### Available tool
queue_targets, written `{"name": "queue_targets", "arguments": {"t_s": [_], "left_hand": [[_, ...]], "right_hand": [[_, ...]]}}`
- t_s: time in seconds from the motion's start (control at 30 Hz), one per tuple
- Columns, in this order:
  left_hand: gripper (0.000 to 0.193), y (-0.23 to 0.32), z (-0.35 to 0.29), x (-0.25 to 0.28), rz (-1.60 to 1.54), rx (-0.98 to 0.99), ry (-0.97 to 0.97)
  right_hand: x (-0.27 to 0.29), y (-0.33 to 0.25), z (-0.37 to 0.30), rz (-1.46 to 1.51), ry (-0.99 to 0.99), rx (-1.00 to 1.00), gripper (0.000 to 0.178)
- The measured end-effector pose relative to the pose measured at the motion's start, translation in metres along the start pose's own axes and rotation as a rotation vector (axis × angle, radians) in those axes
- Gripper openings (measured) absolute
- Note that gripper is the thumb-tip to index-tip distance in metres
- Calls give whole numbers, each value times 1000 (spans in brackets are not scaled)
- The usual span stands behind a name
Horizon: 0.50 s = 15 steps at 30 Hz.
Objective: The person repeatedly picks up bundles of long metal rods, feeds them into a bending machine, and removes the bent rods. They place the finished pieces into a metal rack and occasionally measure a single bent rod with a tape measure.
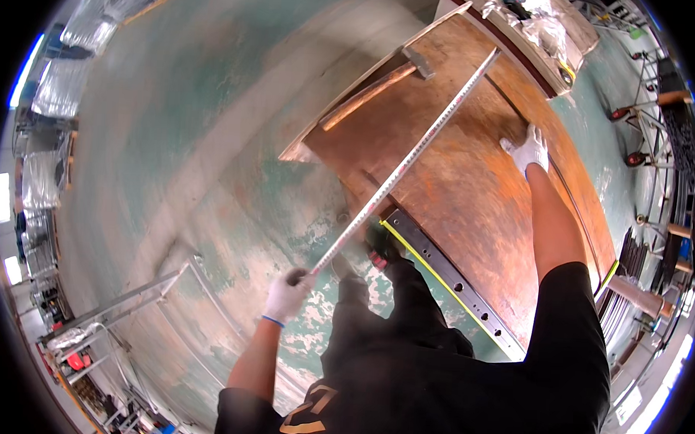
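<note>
My left hand (287, 295), in a white glove, is closed around the near end of a long, straight graduated ruler (399, 169). From there the pale ruler slants up and away over the brown, worn tabletop (448, 190), its far end near the back edge. My right hand (530, 150), also gloved, rests on the tabletop's right side with fingers apart, beside a thin dark rod (569, 194). It seems to hold nothing. A hammer with a wooden handle (371, 95) lies along the left edge. Nearest my legs, a dark metal bar with holes (458, 287) borders the top.
Behind the tabletop stands a surface with crumpled clear plastic (541, 29) and a yellow coiled item (567, 72). A metal frame (122, 309) is at lower left. Wrapped stacks (53, 88) line the left wall; racks with bars (648, 159) stand right. The floor (189, 135) is worn green.
</note>
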State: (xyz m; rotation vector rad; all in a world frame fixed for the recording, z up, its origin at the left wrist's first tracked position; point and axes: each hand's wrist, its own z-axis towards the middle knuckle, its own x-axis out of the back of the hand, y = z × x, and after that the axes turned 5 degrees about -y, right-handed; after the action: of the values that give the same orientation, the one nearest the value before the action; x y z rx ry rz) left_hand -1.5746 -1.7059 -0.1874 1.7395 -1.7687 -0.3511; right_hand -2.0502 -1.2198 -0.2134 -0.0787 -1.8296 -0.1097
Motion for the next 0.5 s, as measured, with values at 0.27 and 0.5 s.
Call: {"name": "queue_targets", "arguments": {"t_s": [0.27,0.5], "left_hand": [[30,104,27,-98,-211,-200,-42],[33,146,50,-148,12,-243,19]], "right_hand": [[15,25,-16,104,58,11,92],[3,173,-49,24,224,-232,29]]}}
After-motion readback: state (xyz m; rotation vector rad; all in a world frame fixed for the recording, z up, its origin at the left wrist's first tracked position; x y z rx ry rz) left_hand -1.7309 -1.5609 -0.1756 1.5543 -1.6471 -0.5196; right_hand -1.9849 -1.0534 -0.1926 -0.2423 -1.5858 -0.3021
